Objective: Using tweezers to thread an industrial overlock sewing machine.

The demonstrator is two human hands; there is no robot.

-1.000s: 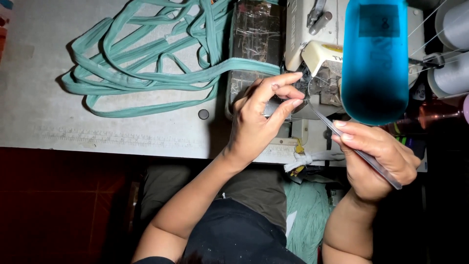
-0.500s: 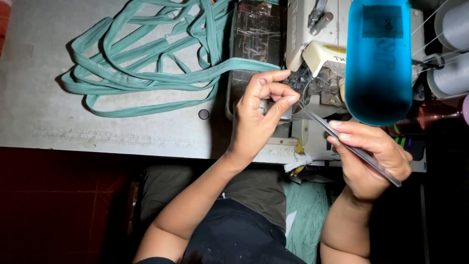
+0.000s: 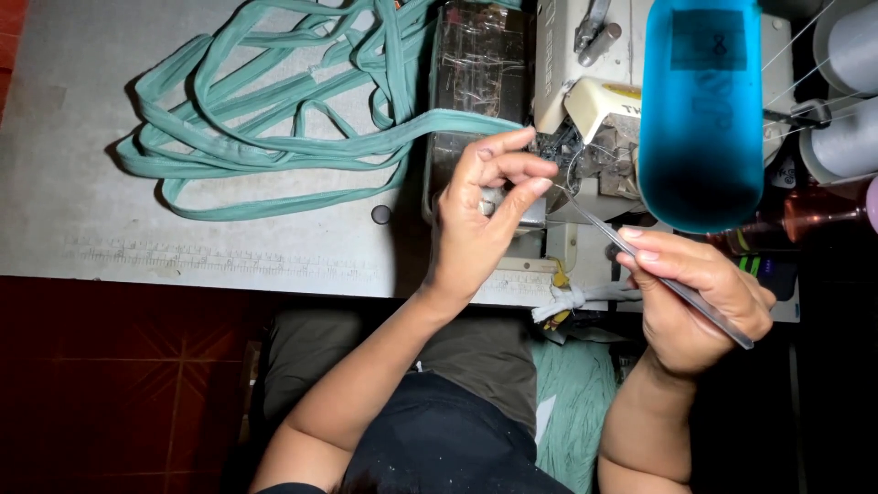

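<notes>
1. Holding a pair of slim metal tweezers [image 3: 672, 284], the right hand [image 3: 700, 306] keeps its grip pressed around the shaft; the tips point into the threading area of the white sewing machine [image 3: 594, 110].
2. Left hand [image 3: 480, 215]: thumb and forefinger pinched together beside those tips, probably on a thread, too fine to confirm.
3. Teal fabric strap [image 3: 274, 146]: loosely coiled on the grey surface [image 3: 73, 229], one run leading to the machine.
4. Risk, as a judgement: the thread could slip from the pinch, or the tweezers could snag neighbouring threads.
</notes>
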